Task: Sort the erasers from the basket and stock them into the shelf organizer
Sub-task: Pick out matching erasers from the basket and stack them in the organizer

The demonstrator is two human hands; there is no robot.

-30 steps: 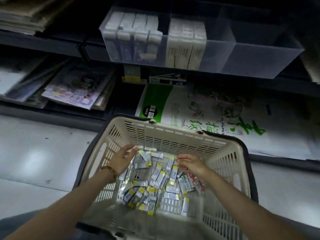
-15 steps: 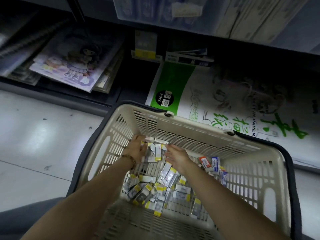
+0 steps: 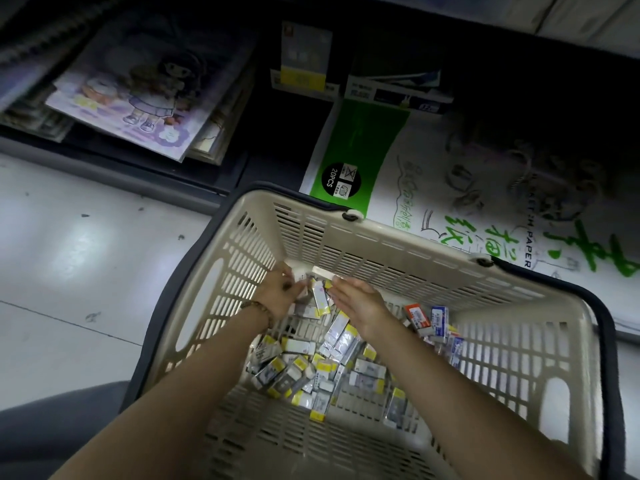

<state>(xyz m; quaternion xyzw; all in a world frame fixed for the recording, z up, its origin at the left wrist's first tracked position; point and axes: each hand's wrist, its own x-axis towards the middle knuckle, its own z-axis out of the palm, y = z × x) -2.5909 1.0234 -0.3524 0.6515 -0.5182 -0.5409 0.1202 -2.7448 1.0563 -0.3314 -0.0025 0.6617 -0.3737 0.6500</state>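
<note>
The left hand pinches a few erasers against the far wall of the basket. Just right of it, a yellow-ended eraser lies with its long axis toward that wall, just beside the right hand, whose fingers are straight and pressed together.

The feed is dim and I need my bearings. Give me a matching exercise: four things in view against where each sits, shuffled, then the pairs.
1 red-sleeved eraser
2 green paper pack
3 cartoon notebook
4 left hand

A shelf, upper left
B at the basket far wall, gripping erasers
C in the basket, right of the right hand
D shelf just beyond the basket

Pairs: 1-C, 2-D, 3-A, 4-B
</note>
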